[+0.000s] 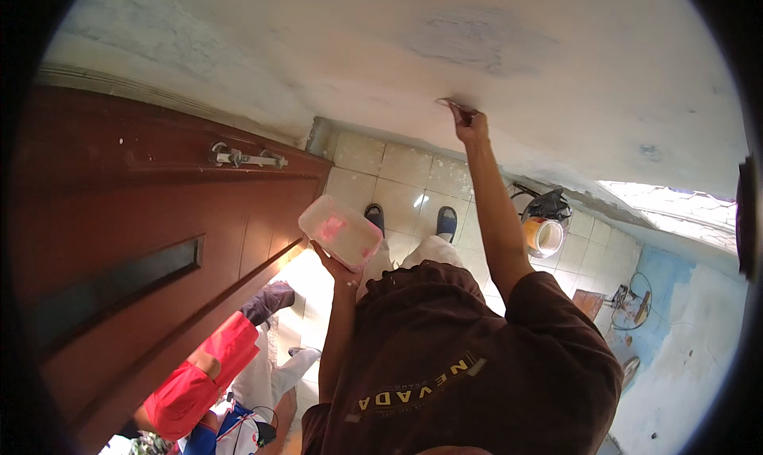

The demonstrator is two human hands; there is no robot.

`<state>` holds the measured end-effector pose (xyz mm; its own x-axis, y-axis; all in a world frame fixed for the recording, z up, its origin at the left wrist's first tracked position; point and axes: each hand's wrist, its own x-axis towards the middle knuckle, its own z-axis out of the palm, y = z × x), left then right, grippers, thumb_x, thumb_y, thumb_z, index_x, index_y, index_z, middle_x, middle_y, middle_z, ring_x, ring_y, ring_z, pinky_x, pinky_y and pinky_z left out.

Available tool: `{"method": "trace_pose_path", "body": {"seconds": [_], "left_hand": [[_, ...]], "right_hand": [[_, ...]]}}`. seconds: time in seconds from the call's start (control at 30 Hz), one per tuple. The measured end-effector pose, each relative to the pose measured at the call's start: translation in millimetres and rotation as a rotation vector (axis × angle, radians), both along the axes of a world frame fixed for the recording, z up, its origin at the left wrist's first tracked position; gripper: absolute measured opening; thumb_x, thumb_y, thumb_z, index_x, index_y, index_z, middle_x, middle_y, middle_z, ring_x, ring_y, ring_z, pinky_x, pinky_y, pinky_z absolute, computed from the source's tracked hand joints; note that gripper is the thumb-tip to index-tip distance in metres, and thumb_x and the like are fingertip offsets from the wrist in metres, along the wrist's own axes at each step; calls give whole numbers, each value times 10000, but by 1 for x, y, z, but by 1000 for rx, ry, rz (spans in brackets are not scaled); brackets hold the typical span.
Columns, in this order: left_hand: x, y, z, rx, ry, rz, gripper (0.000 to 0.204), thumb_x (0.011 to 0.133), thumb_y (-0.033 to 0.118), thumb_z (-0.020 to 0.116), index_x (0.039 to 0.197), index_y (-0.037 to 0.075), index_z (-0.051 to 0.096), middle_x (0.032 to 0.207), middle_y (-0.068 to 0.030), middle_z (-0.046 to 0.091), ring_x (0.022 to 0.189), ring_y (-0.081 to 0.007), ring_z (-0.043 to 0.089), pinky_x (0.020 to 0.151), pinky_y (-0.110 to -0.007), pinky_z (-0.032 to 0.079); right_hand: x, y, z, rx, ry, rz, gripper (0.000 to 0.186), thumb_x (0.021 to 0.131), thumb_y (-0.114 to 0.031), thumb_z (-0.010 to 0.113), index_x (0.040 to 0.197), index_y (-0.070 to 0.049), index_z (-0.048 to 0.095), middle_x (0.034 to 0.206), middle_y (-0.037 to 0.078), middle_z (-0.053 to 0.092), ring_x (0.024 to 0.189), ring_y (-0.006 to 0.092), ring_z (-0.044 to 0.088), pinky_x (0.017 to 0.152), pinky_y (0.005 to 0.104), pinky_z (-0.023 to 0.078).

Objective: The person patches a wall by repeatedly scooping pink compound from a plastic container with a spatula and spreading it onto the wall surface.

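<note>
My left hand (338, 266) grips the near edge of a shallow, translucent plastic tub (354, 231). Pink smears show in the tub, which is held at about waist height, left of my body. My right arm is stretched out toward the wall (556, 97). In its closed fingers, my right hand (470, 126) holds a thin flat putty scraper (447, 102), its edge at the wall's surface. Much of the scraper is hidden by the fingers. Beyond it, the pale wall bears a rough grey patch (469, 38).
At left stands a brown door (135, 216) with a metal handle (246, 158). An open bucket (545, 237) and a black plastic bag (550, 205) sit on the tiled floor (397, 193) by the wall. Beyond the door is a person in red (187, 391).
</note>
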<state>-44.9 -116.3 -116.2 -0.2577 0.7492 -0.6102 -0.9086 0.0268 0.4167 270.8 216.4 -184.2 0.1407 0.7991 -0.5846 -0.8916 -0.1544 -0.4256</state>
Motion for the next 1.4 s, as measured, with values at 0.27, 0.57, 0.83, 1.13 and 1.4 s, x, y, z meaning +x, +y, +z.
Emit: {"method": "trace_pose_path", "body": {"seconds": [0.27,0.57,0.83,1.13,1.4], "left_hand": [[-71,50,26,-16,-22,-231,698,947,704,437,1394,170,482,1287,-58,586,1176,-298,598,979,-503,527],[-82,64,14,2,-183,-380,653,972,644,456,1439,187,459,1345,-62,573,1243,-295,575,1042,-544,488],[-70,78,24,38,-185,-438,631,993,620,410,1439,178,464,1358,-64,572,1259,-297,570,1048,-554,485],[-77,75,7,48,-126,-473,667,979,655,409,1453,189,457,1374,-47,566,1264,-293,567,1046,-571,477],[-78,69,-2,74,-14,-409,688,961,672,440,1465,203,450,1407,-44,552,1267,-304,568,1050,-569,474]], "right_hand": [[-30,-101,-8,-116,-140,-141,232,990,-27,412,1133,80,560,1244,197,561,1193,354,574,1103,478,506],[-40,-42,-18,-87,-117,-170,220,1022,-55,404,1184,30,527,1232,160,537,1151,291,551,952,432,524],[-51,-106,17,-89,-67,-150,229,999,-27,439,1184,73,531,1239,203,590,1158,299,594,1011,407,523],[-24,-39,19,156,-315,-55,263,928,17,475,1121,150,593,1222,232,623,1066,308,619,945,375,537],[-49,-112,-39,-84,-96,-204,135,961,-51,504,1068,-20,579,1223,117,577,1132,266,567,939,435,542]]}}
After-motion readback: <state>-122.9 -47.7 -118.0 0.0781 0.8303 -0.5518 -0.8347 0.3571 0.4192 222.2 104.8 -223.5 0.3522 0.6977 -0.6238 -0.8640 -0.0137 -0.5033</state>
